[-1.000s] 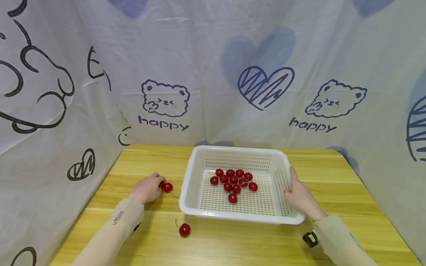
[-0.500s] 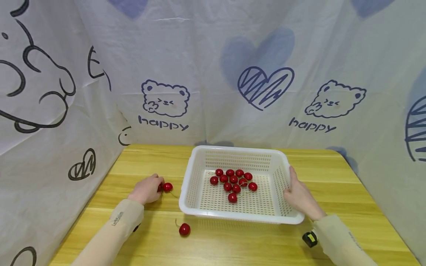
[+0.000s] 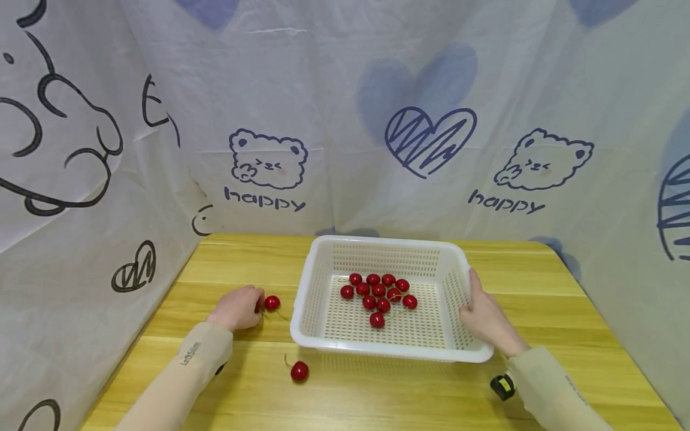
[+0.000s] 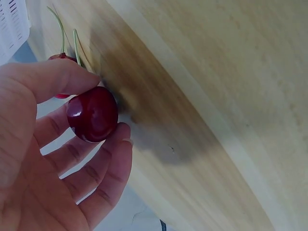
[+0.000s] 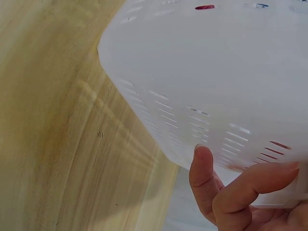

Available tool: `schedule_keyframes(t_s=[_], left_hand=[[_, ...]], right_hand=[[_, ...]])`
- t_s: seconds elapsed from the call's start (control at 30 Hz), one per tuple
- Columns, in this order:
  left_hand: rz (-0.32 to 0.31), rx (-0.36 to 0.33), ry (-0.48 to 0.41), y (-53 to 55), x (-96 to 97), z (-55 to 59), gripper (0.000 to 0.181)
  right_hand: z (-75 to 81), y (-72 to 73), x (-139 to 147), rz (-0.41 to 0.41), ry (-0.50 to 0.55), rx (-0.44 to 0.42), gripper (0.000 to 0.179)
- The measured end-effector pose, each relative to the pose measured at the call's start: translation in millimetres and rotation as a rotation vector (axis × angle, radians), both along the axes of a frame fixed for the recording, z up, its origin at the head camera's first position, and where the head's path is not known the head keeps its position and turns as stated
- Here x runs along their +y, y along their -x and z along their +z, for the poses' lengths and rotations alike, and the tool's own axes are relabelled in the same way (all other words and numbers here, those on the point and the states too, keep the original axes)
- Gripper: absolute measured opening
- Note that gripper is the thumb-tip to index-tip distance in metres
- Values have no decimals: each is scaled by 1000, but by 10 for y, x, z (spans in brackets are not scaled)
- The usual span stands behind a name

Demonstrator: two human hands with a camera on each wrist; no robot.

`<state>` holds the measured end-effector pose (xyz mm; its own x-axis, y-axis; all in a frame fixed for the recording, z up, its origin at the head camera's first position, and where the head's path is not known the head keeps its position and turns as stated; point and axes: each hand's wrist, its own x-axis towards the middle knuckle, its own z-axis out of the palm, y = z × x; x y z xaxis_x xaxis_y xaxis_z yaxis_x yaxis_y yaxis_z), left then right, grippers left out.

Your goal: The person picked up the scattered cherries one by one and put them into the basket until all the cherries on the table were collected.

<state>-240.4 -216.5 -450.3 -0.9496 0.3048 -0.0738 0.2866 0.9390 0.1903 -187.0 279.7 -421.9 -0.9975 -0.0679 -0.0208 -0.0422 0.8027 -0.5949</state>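
My left hand is at the left of the table, its thumb and fingers pinching a dark red cherry. In the head view the hand mostly hides that cherry. Just right of the fingertips lies another cherry with a green stem; the left wrist view shows it partly behind the thumb. Over on the right, my right hand grips the end rim of a white perforated plastic basket, thumb on the inner side and fingers outside, under the rim. Several red cherries sit inside the basket.
One stemmed cherry lies in front of the basket's left corner. The wooden table has a printed cloth behind it and along its sides. A black device is at the right wrist.
The left fingers have closed around the cherry and drawn it slightly left, away from the one beside it. The right hand and basket have stayed in place.
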Motion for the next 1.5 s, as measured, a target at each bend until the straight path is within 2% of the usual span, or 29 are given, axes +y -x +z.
schedule_keyframes(t_s=[0.27, 0.67, 0.9, 1.17, 1.3, 1.5], left_hand=[[2, -40, -18, -15, -26, 8, 10], [-2, -57, -1, -54, -66, 116, 10], [-11, -12, 5, -29, -94, 205, 20], [-2, 5, 0, -22, -59, 387, 16], [-13, 50, -1, -4, -19, 478, 20], [-39, 121, -13, 97, 75, 559, 34]], right_hand=[[1, 2, 0, 1, 1, 3, 92], [-11, 7, 11, 6, 19, 17, 92], [-10, 11, 11, 4, 19, 15, 92], [-11, 12, 8, 1, 39, 2, 94], [-17, 13, 11, 1, 42, 0, 94], [-15, 12, 7, 0, 29, 5, 93]])
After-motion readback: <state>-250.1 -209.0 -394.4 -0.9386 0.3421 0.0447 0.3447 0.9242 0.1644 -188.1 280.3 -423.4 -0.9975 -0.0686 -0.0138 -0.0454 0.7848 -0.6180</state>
